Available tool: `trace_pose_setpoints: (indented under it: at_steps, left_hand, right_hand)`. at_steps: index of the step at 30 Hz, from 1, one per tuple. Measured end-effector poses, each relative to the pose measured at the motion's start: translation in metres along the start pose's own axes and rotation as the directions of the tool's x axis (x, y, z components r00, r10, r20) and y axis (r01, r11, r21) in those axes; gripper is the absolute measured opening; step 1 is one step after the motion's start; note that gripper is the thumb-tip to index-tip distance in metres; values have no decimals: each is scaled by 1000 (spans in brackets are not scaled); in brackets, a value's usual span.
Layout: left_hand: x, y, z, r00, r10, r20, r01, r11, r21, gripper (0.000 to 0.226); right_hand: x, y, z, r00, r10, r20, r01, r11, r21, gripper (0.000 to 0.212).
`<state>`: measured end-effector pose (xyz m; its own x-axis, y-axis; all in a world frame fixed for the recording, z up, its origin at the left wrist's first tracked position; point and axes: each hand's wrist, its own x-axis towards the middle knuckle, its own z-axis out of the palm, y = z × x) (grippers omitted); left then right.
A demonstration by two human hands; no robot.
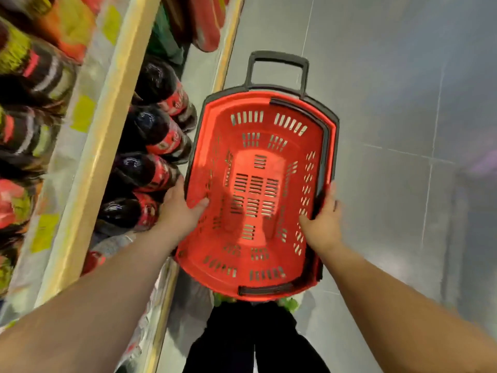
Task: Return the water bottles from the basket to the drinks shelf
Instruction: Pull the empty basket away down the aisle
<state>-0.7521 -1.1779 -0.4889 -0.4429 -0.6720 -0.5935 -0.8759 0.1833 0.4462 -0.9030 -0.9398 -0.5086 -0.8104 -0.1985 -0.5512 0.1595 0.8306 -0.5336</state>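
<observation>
A red plastic basket [279, 125] with slotted walls and black trim fills the middle of the head view. Nothing lies inside it; no water bottle is in sight. My left hand [180, 211] grips its left rim, thumb over the edge. My right hand [324, 219] grips its right rim by the folded black handle. The basket is held above the floor, close to the drinks shelf [99, 146] on the left. Its black pull handle [278, 65] sticks out at the far end.
Dark cola bottles [158, 133] with red labels stand in a row on the lower shelf beside the basket. More blurred bottles [29, 84] fill the upper shelf at far left. Grey tiled floor [403, 130] spreads to the right. My dark trousers [252, 337] show below.
</observation>
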Motion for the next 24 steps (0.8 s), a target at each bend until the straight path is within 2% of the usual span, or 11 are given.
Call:
trace_pose_setpoints:
  at_steps: [6, 11, 15, 18, 24]
  left_hand:
    - [36, -9, 32, 998, -34, -58, 38, 997, 67, 93]
    - [27, 16, 15, 987, 94, -131, -70, 982, 178, 84]
    - [-4, 59, -16, 977, 172, -124, -143, 967, 212, 76]
    - [-45, 102, -47, 966, 232, -117, -203, 956, 213, 75]
    - [-140, 194, -108, 926, 354, -133, -334, 930, 153, 74]
  right_hand:
    - [23, 20, 13, 990, -47, -136, 50, 999, 18, 85]
    - [24, 5, -18, 986, -14, -165, 3, 998, -70, 79]
    - [4, -18, -74, 987, 67, -145, -73, 996, -42, 76]
    - [-32, -36, -128, 986, 75, -152, -70, 997, 39, 74]
    - [-115, -64, -243, 957, 93, -275, -37, 979, 201, 78]
